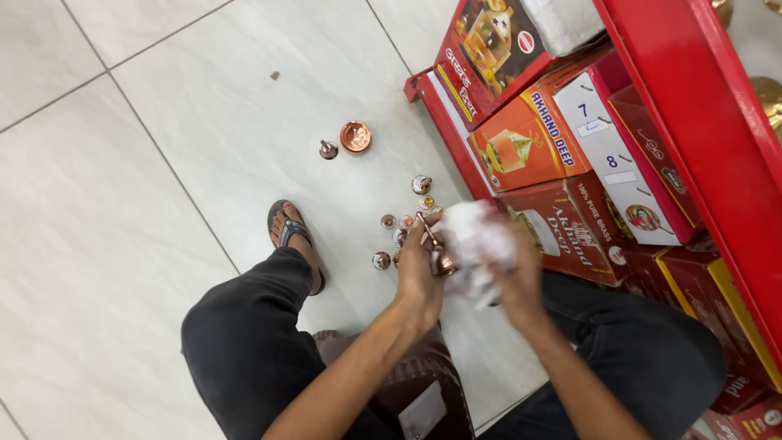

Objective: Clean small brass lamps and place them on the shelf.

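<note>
Head view: I see my left hand closed around a small copper lamp piece, its thin stem poking up past the fingers. My right hand grips a crumpled white cloth pressed against that piece, though motion blurs it. More small copper parts lie on the tiled floor just beyond, a copper dish farther off. Red boxes stack beside the red shelf.
</note>
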